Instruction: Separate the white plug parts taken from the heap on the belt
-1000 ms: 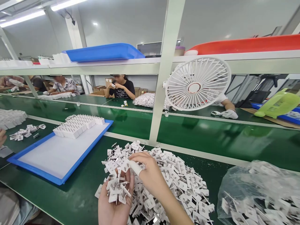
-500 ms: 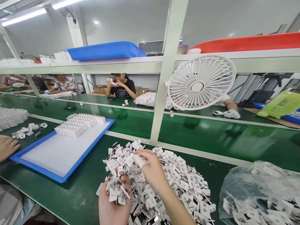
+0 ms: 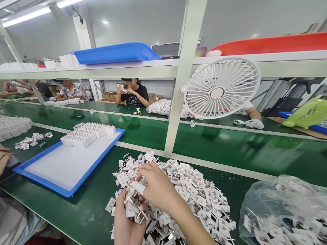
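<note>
My left hand [image 3: 130, 223], palm up with its fingers curled, cradles a handful of small white plastic plug parts [image 3: 130, 207] with metal pins. Over it, my right hand [image 3: 155, 187] has its thumb and fingers closed on the parts at the top of that handful. A white covering [image 3: 138, 187] wraps the right thumb. Exactly which part the right fingertips pinch is partly hidden. Under and around both hands spreads a large loose pile of the same plug parts [image 3: 201, 194] on the green table.
A blue-rimmed tray [image 3: 48, 170] at left holds rows of white blocks with pins [image 3: 88, 136]. A clear plastic bag [image 3: 276, 200] of parts lies at right. A white fan [image 3: 222, 88] hangs by the shelf post [image 3: 176, 112]. Co-workers sit across the bench; another person's hand is at far left.
My right hand has moved left and down from over the pile to the handful in my left hand. The left hand has shifted slightly right, still holding its parts.
</note>
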The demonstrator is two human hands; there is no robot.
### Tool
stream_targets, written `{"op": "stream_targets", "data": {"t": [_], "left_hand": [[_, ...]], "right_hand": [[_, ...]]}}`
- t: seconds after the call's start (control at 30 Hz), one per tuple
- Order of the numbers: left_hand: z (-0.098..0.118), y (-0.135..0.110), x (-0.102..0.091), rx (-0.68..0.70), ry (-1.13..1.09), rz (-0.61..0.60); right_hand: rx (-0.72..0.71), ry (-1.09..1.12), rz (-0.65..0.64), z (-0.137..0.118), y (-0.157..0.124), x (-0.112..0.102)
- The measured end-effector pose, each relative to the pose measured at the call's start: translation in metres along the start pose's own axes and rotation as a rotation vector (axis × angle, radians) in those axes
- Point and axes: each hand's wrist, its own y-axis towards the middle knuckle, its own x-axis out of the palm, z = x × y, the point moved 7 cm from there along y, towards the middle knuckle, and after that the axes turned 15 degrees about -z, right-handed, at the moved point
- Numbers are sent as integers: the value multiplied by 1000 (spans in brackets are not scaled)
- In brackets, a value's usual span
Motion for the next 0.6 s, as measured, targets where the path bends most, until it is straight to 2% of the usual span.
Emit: {"op": "stream_targets", "data": {"t": [0.1, 0.27, 0.47, 0.53, 0.6], "left_hand": [[2, 1, 0, 41, 45, -19], [6, 3, 2, 54, -13, -86], [8, 4, -1, 37, -62, -86], [7, 3, -1, 32, -71, -76], [8, 2, -1, 35, -79, -67]], "right_hand": [[12, 55, 21, 8, 3, 0], [0, 222, 146, 19, 1, -11], [-95, 409, 158, 6, -10, -19], [-105, 404, 168, 2, -12, -20], [-63, 277, 198, 4, -11, -21]]}}
